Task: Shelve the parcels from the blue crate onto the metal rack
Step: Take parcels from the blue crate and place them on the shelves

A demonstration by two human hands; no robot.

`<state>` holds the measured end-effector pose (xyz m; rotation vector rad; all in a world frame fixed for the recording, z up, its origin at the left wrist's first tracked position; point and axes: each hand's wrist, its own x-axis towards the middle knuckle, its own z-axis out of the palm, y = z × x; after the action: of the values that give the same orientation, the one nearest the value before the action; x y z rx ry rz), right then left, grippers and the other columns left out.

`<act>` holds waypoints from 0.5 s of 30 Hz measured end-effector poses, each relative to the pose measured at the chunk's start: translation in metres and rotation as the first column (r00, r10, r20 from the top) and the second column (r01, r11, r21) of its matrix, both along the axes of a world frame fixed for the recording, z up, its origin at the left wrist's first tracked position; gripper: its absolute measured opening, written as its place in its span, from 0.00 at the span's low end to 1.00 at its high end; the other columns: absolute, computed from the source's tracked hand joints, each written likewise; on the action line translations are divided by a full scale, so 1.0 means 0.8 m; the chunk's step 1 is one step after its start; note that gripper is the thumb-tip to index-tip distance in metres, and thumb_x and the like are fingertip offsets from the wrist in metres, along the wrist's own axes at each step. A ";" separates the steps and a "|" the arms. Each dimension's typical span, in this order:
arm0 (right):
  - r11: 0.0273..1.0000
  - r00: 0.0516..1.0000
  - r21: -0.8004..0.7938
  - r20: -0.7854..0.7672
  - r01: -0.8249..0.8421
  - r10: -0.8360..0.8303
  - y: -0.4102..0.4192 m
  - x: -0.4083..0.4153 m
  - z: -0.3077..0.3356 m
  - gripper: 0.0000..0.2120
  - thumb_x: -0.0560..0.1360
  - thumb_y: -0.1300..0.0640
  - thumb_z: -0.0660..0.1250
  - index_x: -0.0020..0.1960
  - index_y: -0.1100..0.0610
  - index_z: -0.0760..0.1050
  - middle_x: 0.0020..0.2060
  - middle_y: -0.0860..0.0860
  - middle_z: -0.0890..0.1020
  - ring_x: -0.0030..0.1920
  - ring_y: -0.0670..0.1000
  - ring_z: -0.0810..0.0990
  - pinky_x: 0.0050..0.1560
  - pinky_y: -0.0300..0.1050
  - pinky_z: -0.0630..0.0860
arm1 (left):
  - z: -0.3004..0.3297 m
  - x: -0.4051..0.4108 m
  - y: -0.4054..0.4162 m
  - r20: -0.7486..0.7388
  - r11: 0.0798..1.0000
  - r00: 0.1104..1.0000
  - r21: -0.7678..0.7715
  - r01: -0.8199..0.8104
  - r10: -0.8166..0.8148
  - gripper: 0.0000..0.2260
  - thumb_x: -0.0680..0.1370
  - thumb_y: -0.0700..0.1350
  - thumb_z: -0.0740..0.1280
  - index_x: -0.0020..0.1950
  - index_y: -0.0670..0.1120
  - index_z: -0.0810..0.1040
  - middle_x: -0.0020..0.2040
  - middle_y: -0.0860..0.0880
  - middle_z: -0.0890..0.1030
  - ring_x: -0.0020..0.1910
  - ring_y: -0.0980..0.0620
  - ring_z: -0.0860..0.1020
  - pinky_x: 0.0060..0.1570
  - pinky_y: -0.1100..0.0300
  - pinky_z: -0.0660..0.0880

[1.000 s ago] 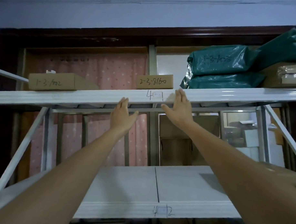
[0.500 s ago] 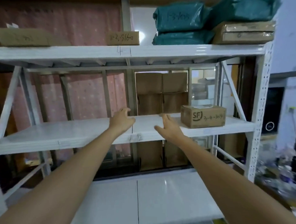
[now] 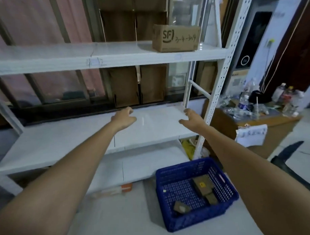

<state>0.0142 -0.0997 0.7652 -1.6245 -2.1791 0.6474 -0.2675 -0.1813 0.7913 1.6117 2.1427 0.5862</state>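
the rack (image 3: 216, 88) fills the left and middle of the room, its left end cut off by the frame and its top out of sight. behind it a pink curtain (image 3: 31, 25) and brown cartons (image 3: 123, 84) show through the gaps, too dim to read. the left hand (image 3: 124, 117) reaches out over the middle shelf (image 3: 62, 140), fingers loosely curled and holding nothing; whether it touches the shelf i cannot tell. up on the shelf above sits one box (image 3: 176, 38), near the right post, with scrawled writing i can't make out. the right hand (image 3: 192, 117) is out beside the left, apart from it, fingers relaxed and spread, also with nothing in it. below, on the floor just right of the rack's lowest shelf, stands the crate (image 3: 168, 174), its near corner partly covered by the right forearm. inside lie three parcels (image 3: 202, 186): one larger flat one, a small one touching it, another small one toward the front. far right, a bench (image 3: 273, 132) carries blurred bottles (image 3: 243, 103).
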 end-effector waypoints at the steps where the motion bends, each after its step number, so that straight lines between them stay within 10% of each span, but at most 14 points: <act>1: 1.000 1.000 -0.018 -0.007 0.010 -0.010 0.007 0.018 -0.012 0.29 0.77 0.49 0.66 0.73 0.59 0.62 0.70 0.58 0.69 0.66 0.59 0.72 0.65 0.53 0.70 | -0.011 0.013 0.007 0.015 1.000 1.000 -0.018 -0.003 0.003 0.23 0.77 0.49 0.63 0.71 0.47 0.67 0.71 0.47 0.70 0.67 0.45 0.70 0.67 0.52 0.67; 15: 0.939 0.991 -0.341 0.100 -0.047 0.086 0.243 0.244 -0.203 0.28 0.77 0.47 0.65 0.72 0.58 0.64 0.68 0.60 0.72 0.64 0.60 0.73 0.64 0.55 0.72 | -0.236 0.290 0.228 0.200 0.942 0.973 -0.333 -0.040 0.112 0.21 0.77 0.48 0.62 0.70 0.46 0.67 0.68 0.46 0.72 0.65 0.46 0.71 0.65 0.53 0.68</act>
<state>0.2091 0.0944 0.6024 -1.7969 -2.3115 1.0211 -0.0353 0.0008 0.6022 1.2324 2.0204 0.3821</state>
